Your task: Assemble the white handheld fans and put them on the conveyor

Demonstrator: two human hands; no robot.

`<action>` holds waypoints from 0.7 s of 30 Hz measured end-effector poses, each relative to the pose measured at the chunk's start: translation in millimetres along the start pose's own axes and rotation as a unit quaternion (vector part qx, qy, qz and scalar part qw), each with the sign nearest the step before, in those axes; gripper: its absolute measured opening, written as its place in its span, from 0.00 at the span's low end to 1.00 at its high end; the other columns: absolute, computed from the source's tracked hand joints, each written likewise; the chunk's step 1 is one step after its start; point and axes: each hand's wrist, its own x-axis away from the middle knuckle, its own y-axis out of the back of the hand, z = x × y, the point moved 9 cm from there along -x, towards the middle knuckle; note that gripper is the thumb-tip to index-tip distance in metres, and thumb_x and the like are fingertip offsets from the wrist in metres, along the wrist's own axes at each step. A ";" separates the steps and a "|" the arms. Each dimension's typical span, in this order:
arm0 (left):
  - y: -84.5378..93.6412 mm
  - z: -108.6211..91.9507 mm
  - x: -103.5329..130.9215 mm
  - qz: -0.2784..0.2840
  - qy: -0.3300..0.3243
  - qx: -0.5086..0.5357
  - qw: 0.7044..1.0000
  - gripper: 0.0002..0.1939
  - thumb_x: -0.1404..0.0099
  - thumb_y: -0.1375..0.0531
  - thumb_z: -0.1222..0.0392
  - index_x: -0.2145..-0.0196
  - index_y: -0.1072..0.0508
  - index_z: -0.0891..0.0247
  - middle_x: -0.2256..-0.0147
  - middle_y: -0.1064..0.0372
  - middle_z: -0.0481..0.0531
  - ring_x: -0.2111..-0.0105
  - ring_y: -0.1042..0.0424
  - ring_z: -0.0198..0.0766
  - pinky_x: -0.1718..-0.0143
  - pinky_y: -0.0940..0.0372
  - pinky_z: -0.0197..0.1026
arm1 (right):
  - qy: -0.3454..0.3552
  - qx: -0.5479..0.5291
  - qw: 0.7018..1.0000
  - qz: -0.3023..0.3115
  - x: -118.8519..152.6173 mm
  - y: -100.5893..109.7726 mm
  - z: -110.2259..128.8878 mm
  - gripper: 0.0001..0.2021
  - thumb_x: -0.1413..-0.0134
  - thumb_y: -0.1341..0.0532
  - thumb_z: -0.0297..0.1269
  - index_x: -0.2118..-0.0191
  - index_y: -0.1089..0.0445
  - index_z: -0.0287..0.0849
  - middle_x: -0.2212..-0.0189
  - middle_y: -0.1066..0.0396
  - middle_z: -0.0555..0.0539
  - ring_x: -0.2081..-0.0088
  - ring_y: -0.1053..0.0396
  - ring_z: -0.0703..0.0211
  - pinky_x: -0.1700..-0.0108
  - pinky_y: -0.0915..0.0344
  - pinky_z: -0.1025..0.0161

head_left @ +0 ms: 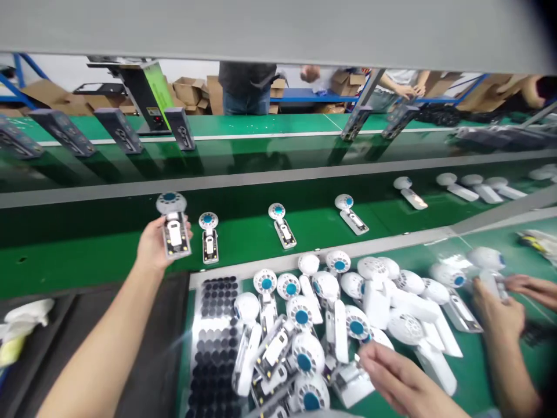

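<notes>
My left hand (152, 242) is wrapped round the edge of a white device (176, 235) with a round blue-centred head and an open body showing a circuit board, held over the green belt. My right hand (391, 374) is at the lower right, over a pile of similar white devices (303, 316). Its thumb and fingertips are pressed together; whatever they hold is too small to make out. Beside the pile lies a sheet of round black stickers (215, 348).
More devices lie on the green belt (243, 232) to the right. Boxes (118, 130) stand on the far belt. A co-worker's hands (500, 307) hold a device at the right. Other people stand behind the line. A dark tray (143, 348) lies beneath my left arm.
</notes>
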 end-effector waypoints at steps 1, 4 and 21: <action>-29.3 14.7 23.6 0.036 0.041 0.070 0.996 0.17 0.34 0.56 0.55 0.65 0.33 0.68 0.73 0.32 0.53 0.73 0.31 0.35 0.69 0.32 0.39 | 0.031 0.007 0.999 0.009 3.9 -3.0 9.5 0.19 0.49 0.47 0.56 0.72 0.38 0.44 0.81 0.46 0.53 0.79 0.47 0.65 0.79 0.46 0.68; -105.0 57.2 96.2 0.074 0.136 0.152 0.976 0.14 0.36 0.51 0.57 0.65 0.31 0.71 0.78 0.32 0.52 0.79 0.32 0.34 0.77 0.33 0.36 | 0.123 0.047 0.991 0.031 18.1 -9.1 39.0 0.14 0.42 0.49 0.47 0.72 0.39 0.43 0.78 0.42 0.52 0.76 0.44 0.64 0.74 0.45 0.67; -244.2 142.6 301.5 0.182 0.253 0.088 0.946 0.17 0.47 0.37 0.59 0.60 0.30 0.67 0.73 0.32 0.51 0.75 0.32 0.34 0.73 0.35 0.36 | 0.305 -0.008 0.949 0.084 93.6 6.1 52.6 0.06 0.41 0.49 0.34 0.68 0.39 0.42 0.79 0.39 0.54 0.75 0.40 0.66 0.71 0.43 0.68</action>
